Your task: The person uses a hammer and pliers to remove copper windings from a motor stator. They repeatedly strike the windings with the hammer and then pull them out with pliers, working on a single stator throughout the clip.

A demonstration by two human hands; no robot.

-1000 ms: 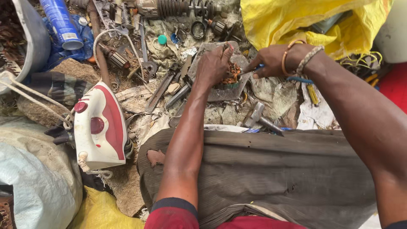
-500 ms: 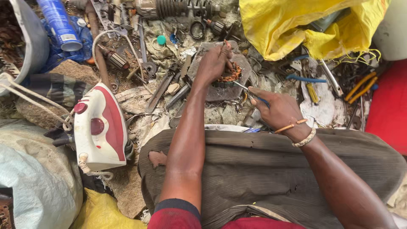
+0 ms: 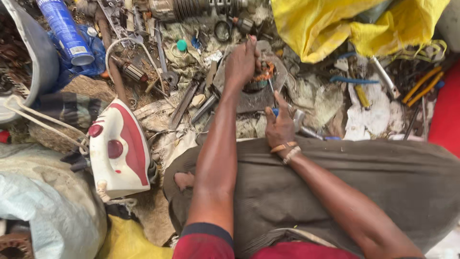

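**Right hand drawn in toward the motor**

The right hand, further right half a second ago, now sits nearer, fingers closed on a blue-handled screwdriver whose tip reaches the copper-wound motor stator. Beyond, the left hand still presses that stator, fingers curled over it.

A white and red clothes iron lies at the left on the littered ground, its pale cord looping away toward a grey tub. A blue spray can lies tilted near the top left, on a blue bag. A small motor armature lies near a curved white cable. A teal cap sits among scrap metal. A crumpled yellow plastic bag fills the top right. Yellow-handled pliers lie far right, beside a red surface. A pale sack bulges at the lower left.
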